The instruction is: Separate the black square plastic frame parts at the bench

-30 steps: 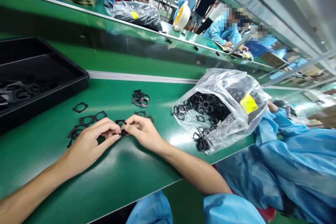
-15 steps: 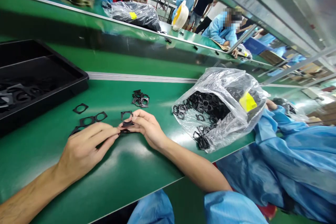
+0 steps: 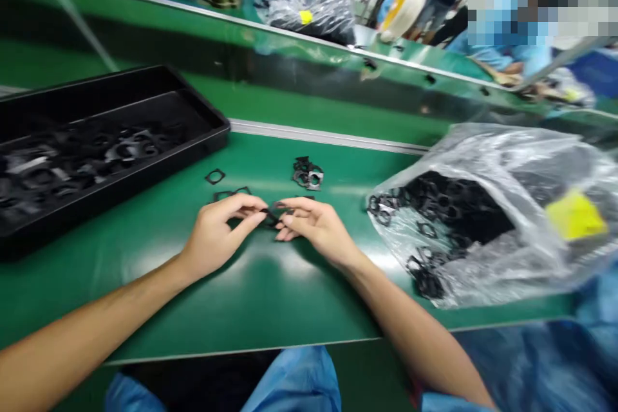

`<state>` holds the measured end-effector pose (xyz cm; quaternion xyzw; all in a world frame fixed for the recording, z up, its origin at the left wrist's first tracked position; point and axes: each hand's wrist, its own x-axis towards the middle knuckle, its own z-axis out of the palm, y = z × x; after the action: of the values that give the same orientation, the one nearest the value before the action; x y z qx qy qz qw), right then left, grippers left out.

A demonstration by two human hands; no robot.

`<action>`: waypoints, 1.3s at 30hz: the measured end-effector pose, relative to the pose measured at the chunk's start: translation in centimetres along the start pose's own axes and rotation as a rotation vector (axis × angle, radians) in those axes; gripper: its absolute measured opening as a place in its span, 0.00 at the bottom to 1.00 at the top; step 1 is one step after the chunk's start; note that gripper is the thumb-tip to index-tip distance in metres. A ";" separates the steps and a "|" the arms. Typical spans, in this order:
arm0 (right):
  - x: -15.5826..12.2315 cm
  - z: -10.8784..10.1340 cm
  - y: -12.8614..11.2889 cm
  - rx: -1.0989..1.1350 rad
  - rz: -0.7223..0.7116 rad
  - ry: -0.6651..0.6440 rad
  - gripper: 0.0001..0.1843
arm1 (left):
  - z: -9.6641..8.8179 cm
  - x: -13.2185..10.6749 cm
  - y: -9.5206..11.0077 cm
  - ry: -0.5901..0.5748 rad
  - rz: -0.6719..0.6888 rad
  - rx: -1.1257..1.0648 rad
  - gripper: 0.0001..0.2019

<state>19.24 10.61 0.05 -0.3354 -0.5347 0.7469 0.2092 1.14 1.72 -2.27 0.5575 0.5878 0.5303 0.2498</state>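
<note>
My left hand [image 3: 217, 235] and my right hand [image 3: 316, 225] meet over the green table [image 3: 270, 296], both pinching small black frame parts [image 3: 271, 214] between their fingertips. Just behind the hands lie loose black square frames [image 3: 215, 176] and a small heap of the same parts [image 3: 308, 174]. The picture is blurred, so the exact shape of the held pieces is unclear.
A black tray [image 3: 159, 164] holding several black parts stands at the left. A clear plastic bag [image 3: 487, 219] full of black frames with a yellow label lies at the right. Beyond a metal rail runs a green conveyor [image 3: 299, 103]; other people in blue coats work across it.
The camera has swung left and down, so tray and bag appear larger and shifted right. Both hands stay together pinching the black parts.
</note>
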 end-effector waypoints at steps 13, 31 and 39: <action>0.7 -0.3 -0.8 -0.154 -0.105 0.175 0.27 | -0.5 0.8 0.5 0.070 0.076 -0.161 0.06; 0.2 0.2 -0.6 -0.182 -0.110 0.176 0.28 | -0.3 1.0 0.5 0.109 0.196 0.065 0.05; 0.1 0.3 -0.6 -0.178 -0.087 0.118 0.26 | -0.2 1.1 0.2 0.123 0.106 0.061 0.04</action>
<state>18.99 10.69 0.67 -0.3727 -0.5995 0.6657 0.2420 0.75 2.57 -1.69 0.5617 0.5874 0.5580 0.1677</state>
